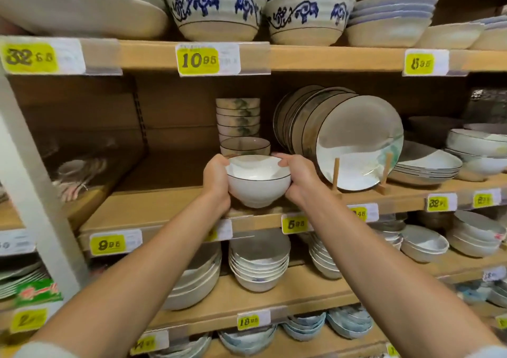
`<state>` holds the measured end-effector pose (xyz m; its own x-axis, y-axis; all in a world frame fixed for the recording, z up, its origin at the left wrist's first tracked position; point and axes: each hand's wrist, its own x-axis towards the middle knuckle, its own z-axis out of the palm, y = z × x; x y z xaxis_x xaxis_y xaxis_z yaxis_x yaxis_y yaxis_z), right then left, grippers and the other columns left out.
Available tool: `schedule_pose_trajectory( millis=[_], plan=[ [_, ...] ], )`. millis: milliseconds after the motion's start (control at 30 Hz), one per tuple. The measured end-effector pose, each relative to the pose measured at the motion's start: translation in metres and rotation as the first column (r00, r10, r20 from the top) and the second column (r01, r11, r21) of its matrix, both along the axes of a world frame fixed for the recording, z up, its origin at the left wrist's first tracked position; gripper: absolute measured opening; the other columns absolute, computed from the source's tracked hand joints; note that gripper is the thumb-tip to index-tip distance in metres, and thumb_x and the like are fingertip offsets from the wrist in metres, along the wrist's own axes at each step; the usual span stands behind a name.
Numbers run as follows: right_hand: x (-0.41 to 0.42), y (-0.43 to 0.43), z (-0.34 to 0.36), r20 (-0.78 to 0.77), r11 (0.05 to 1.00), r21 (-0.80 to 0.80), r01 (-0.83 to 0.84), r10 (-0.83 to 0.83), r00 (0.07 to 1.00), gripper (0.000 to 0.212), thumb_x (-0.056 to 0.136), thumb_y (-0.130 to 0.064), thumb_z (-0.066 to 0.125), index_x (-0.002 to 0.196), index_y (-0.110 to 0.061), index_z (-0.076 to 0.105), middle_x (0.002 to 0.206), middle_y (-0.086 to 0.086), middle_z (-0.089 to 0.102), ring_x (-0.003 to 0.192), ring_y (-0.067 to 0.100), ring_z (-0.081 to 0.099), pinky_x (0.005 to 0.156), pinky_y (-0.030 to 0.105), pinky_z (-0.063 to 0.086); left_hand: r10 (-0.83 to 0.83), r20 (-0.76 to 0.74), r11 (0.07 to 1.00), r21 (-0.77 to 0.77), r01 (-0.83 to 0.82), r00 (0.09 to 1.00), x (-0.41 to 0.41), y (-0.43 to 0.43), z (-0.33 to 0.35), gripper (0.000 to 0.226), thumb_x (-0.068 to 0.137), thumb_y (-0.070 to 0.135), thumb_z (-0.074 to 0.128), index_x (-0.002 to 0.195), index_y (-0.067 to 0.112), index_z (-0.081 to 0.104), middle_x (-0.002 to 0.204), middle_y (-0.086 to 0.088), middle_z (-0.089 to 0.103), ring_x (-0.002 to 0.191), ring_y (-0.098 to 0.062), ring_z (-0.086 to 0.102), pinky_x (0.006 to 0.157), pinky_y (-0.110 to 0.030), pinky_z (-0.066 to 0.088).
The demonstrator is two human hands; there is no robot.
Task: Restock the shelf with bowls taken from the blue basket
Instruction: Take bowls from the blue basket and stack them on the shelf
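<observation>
Both hands, left hand [216, 182] and right hand [297, 178], curl their fingers around a white ceramic bowl with a thin dark rim [258, 181], held upright just above the wooden shelf [164, 209] front edge, before two stacked matching bowls [245, 146].

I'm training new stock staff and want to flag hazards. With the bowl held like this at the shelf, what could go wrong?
1. The right hand sits close to the plates leaning on a wooden stand; a nudge might tip them.
2. Pushing the white bowl in could knock the dark-rimmed bowls and the tall stack behind.
3. The bowl hangs at the shelf edge; a slip of the left hand could drop it.
</observation>
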<state>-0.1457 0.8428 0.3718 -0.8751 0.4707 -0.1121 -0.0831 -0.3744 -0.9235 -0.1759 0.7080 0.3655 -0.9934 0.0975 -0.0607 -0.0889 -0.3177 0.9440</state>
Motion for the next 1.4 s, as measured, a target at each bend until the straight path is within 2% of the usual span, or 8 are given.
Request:
schedule_pose_trajectory(
  millis=[433, 567, 633, 733, 967, 1100, 1233, 1400],
  plan=[
    [-0.051, 0.030, -0.019, 0.030, 0.990, -0.003, -0.138, 0.138, 0.990, 0.022, 0.084, 0.000, 0.043, 0.087, -0.010, 0.062, 0.093, 0.017, 0.068, 0.087, 0.033, 0.065, 0.084, 0.046, 0.056, 0.112, 0.004, 0.994, 0.015, -0.112, 0.994, -0.024, 0.024, -0.015, 0.028, 0.076, 0.012, 0.042, 0.101, 0.012, 0.055, 0.108, -0.020, 0.063, 0.107, -0.038, 0.061, 0.099, -0.050, 0.047],
    [-0.052, 0.035, -0.025, -0.017, 0.971, -0.005, -0.238, 0.238, 0.971, 0.013, 0.082, -0.012, 0.052, 0.079, -0.013, 0.064, 0.082, 0.011, 0.070, 0.082, 0.029, 0.066, 0.085, 0.042, 0.053, 0.239, -0.006, 0.971, -0.007, -0.239, 0.971, -0.018, 0.021, -0.019, 0.009, 0.084, 0.019, 0.045, 0.079, 0.014, 0.052, 0.079, -0.009, 0.056, 0.083, -0.026, 0.051, 0.069, -0.035, 0.045],
    [-0.052, 0.039, -0.026, -0.045, 0.959, -0.013, -0.283, 0.282, 0.958, 0.018, 0.083, -0.019, 0.053, 0.089, -0.012, 0.068, 0.090, 0.012, 0.073, 0.090, 0.030, 0.067, 0.091, 0.043, 0.051, 0.318, -0.074, 0.948, 0.039, -0.316, 0.945, -0.005, 0.024, -0.028, 0.021, 0.086, 0.023, 0.049, 0.097, 0.008, 0.056, 0.085, -0.006, 0.051, 0.087, -0.020, 0.048, 0.069, -0.034, 0.042],
    [-0.057, 0.042, -0.027, -0.017, 0.954, 0.024, -0.298, 0.299, 0.954, 0.023, 0.083, -0.014, 0.052, 0.099, -0.009, 0.068, 0.102, 0.017, 0.071, 0.100, 0.034, 0.065, 0.097, 0.049, 0.048, 0.292, -0.108, 0.956, -0.010, -0.294, 0.950, 0.023, 0.049, -0.040, 0.068, 0.083, 0.032, 0.058, 0.144, 0.016, 0.032, 0.123, -0.006, 0.057, 0.110, -0.022, 0.057, 0.097, -0.041, 0.048],
    [-0.050, 0.038, -0.038, -0.039, 0.963, 0.051, -0.264, 0.266, 0.963, 0.019, 0.086, -0.010, 0.048, 0.098, -0.011, 0.063, 0.098, 0.015, 0.070, 0.094, 0.029, 0.066, 0.082, 0.040, 0.054, 0.326, -0.033, 0.945, 0.036, -0.325, 0.945, 0.020, 0.053, -0.030, 0.044, 0.088, 0.012, 0.043, 0.132, 0.018, 0.043, 0.119, -0.014, 0.060, 0.101, -0.028, 0.059, 0.086, -0.041, 0.052],
    [-0.051, 0.043, -0.030, -0.040, 0.956, 0.061, -0.285, 0.288, 0.957, 0.017, 0.080, -0.009, 0.051, 0.072, -0.015, 0.065, 0.066, 0.001, 0.067, 0.076, 0.022, 0.060, 0.068, 0.031, 0.048, 0.223, -0.005, 0.975, -0.018, -0.223, 0.975, 0.013, 0.035, -0.027, 0.048, 0.083, 0.009, 0.041, 0.130, 0.012, 0.051, 0.123, -0.018, 0.062, 0.113, -0.034, 0.058, 0.102, -0.051, 0.047],
    [-0.050, 0.038, -0.027, -0.015, 0.942, -0.019, -0.336, 0.336, 0.942, 0.026, 0.084, -0.004, 0.048, 0.104, -0.002, 0.065, 0.101, 0.018, 0.071, 0.099, 0.033, 0.066, 0.089, 0.043, 0.054, 0.170, 0.004, 0.984, -0.061, -0.169, 0.986, 0.005, 0.022, -0.019, 0.044, 0.078, 0.006, 0.040, 0.117, 0.012, 0.059, 0.115, -0.012, 0.066, 0.105, -0.028, 0.061, 0.094, -0.044, 0.053],
    [-0.046, 0.038, -0.032, 0.012, 0.953, 0.060, -0.298, 0.298, 0.955, 0.032, 0.084, -0.008, 0.050, 0.114, -0.005, 0.061, 0.112, 0.018, 0.067, 0.108, 0.032, 0.062, 0.098, 0.047, 0.049, 0.109, 0.025, 0.994, -0.019, -0.108, 0.994, -0.005, 0.011, -0.017, 0.037, 0.080, 0.008, 0.039, 0.109, 0.008, 0.062, 0.111, -0.015, 0.068, 0.107, -0.033, 0.062, 0.091, -0.044, 0.054]
  ],
)
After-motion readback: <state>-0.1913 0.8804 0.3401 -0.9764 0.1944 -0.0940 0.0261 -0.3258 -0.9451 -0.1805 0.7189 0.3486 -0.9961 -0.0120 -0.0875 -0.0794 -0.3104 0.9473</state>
